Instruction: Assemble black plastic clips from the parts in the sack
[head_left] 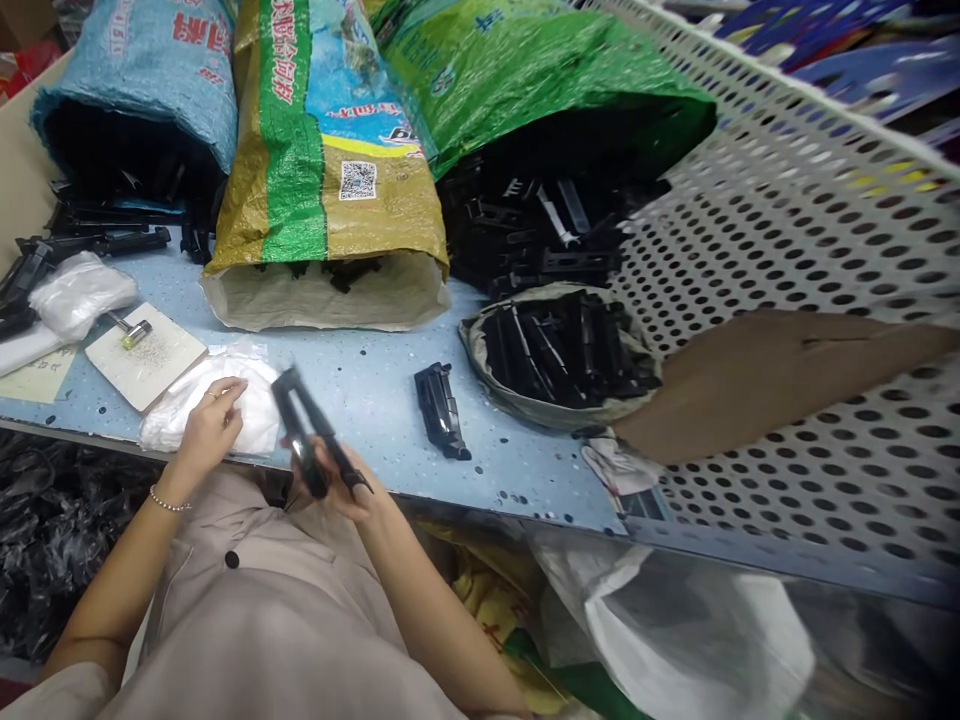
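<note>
My right hand is closed around a long black plastic part with an open slot along its middle, held tilted above the front edge of the table and slightly blurred. Over a pile of thin white plastic bags, my left hand has its fingers curled and pressed together. Whether a bag is pinched in them is too small to tell. Another black plastic part lies alone on the blue tabletop, to the right of my right hand.
Black parts spill from a blue sack and a green sack. Between them lies a gold-green sack. More parts fill a rolled-down bag. A pale board bears a small metal tool. Perforated panel bounds the right.
</note>
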